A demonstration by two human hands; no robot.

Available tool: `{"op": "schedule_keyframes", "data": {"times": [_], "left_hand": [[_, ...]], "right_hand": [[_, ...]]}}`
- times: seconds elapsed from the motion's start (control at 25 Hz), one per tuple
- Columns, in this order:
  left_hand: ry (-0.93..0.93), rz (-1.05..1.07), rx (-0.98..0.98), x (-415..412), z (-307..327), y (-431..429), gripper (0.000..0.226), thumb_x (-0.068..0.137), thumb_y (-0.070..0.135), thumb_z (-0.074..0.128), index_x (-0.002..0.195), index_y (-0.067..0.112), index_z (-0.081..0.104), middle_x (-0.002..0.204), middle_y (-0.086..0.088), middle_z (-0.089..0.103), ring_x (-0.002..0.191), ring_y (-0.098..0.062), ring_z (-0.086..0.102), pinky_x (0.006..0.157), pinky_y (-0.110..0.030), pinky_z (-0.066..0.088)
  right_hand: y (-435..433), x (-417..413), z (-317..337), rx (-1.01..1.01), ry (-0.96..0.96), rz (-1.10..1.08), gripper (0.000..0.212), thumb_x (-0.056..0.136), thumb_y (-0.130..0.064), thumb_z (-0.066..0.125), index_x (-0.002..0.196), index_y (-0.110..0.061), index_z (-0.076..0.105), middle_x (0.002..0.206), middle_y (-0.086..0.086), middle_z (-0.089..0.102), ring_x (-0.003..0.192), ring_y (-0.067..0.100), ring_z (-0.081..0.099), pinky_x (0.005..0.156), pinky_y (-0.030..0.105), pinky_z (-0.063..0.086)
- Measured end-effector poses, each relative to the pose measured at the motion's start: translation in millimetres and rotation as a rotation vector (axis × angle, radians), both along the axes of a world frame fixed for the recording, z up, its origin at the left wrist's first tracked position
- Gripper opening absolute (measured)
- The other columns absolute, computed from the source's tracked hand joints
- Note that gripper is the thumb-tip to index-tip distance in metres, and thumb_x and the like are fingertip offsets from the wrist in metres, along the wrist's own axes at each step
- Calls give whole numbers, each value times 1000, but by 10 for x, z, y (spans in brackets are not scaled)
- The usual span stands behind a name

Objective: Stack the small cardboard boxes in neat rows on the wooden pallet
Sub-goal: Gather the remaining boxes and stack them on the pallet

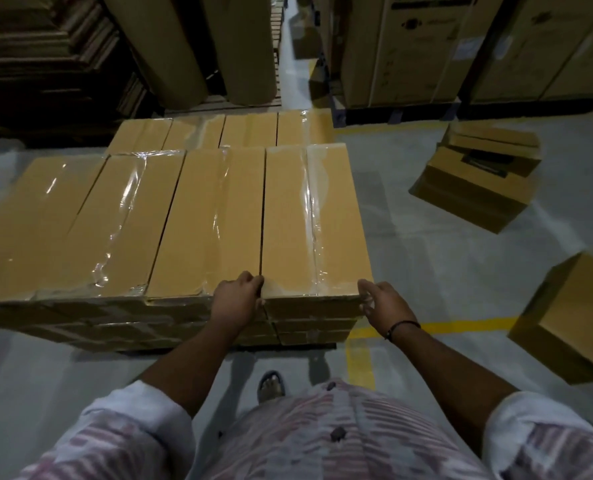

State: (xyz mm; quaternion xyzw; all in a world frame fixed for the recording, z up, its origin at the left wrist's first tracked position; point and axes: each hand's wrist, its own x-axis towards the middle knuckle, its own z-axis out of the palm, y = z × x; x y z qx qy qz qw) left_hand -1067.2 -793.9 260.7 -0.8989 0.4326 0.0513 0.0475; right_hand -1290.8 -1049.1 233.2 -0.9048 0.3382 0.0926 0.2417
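Note:
Long flat cardboard boxes sealed with clear tape lie side by side in layered rows on a low stack in front of me. The pallet beneath is hidden except for a dark strip (288, 346) under the stack. The rightmost top box (317, 220) lies flush with its neighbour (212, 223). My left hand (238, 301) grips that box's near left corner, fingers hooked into the gap between the two boxes. My right hand (383, 303) touches its near right corner with spread fingers. A second row of boxes (250, 129) lies behind.
Loose cardboard boxes lie on the grey floor to the right, one pile (478, 178) farther off and one box (572, 317) closer. Yellow floor lines (361, 362) run by my sandalled foot (271, 386). Big paper rolls (170, 46) and tall cartons (409, 50) stand behind.

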Motion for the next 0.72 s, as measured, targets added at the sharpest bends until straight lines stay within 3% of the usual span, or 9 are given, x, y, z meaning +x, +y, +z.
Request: {"op": "schedule_keyframes", "data": {"times": [0.24, 0.72], "left_hand": [[-46, -71, -6, 167, 1, -4, 50, 89, 44, 70, 134, 25, 61, 115, -3, 66, 79, -26, 69, 69, -33, 56], [-80, -79, 21, 185, -63, -36, 46, 90, 45, 70, 130, 24, 63, 110, -3, 64, 75, -25, 67, 66, -32, 55]], "right_hand": [[-24, 184, 18, -58, -9, -55, 44, 101, -15, 56, 142, -30, 49, 123, 15, 55, 98, 39, 57, 85, 46, 53], [-87, 284, 85, -69, -13, -63, 29, 100, -21, 59, 127, -32, 55, 107, 14, 57, 89, 39, 56, 76, 46, 53]]}}
